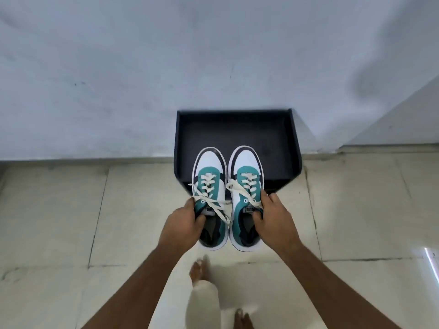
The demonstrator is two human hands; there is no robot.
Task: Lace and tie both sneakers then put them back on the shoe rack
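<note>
Two white, teal and black sneakers with cream laces are held side by side, toes pointing away from me. My left hand (pixel 181 223) grips the left sneaker (pixel 209 167) at its collar, thumb inside the opening. My right hand (pixel 273 219) grips the right sneaker (pixel 247 165) the same way. Both sneakers are laced, with bows lying across the tongues. Their toes hang over the front part of the black shoe rack (pixel 237 129), which stands against the wall. Whether the soles touch the rack I cannot tell.
The rack's top shelf has low raised sides and a bare back half. A pale grey wall (pixel 118 67) rises behind it. Beige floor tiles (pixel 356 210) spread all around. My bare feet (pixel 198 269) and a light trouser leg show below my arms.
</note>
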